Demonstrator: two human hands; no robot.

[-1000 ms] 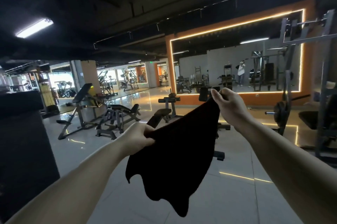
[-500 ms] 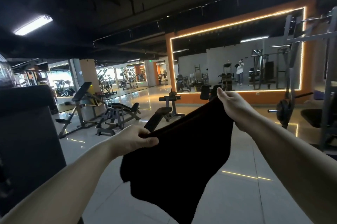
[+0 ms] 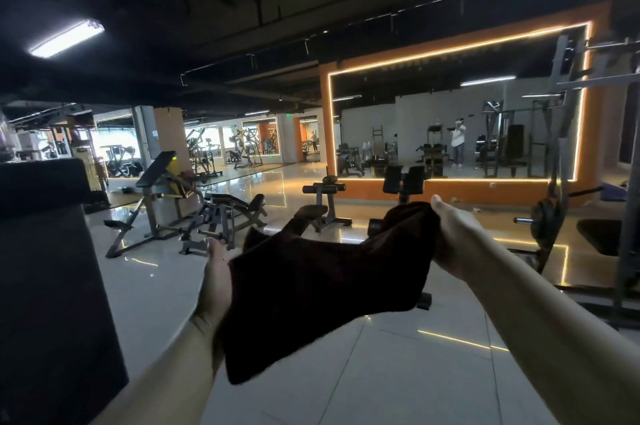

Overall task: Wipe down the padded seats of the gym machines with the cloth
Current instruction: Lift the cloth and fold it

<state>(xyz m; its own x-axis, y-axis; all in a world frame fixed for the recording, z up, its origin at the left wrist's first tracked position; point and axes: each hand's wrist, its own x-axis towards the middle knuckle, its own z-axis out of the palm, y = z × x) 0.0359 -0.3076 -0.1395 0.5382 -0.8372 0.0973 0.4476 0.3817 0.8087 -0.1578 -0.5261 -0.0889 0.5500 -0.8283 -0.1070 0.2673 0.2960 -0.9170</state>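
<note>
Your two hands hold a dark cloth [image 3: 311, 279] spread out in the air in front of you. Your left hand [image 3: 216, 281] lies flat under its left edge; your right hand [image 3: 453, 237] grips its bunched upper right corner. Padded gym machines [image 3: 194, 206] stand beyond, on a shiny tiled floor [image 3: 398, 372].

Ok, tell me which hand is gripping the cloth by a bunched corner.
The right hand: it clutches a bunched corner of the dark cloth, while the left hand lies open under it.

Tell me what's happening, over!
Right hand grips the cloth; left hand lies open under its other end. Cloth held in the air, no seat touched yet. Bare floor ahead, nothing blocking.
</note>
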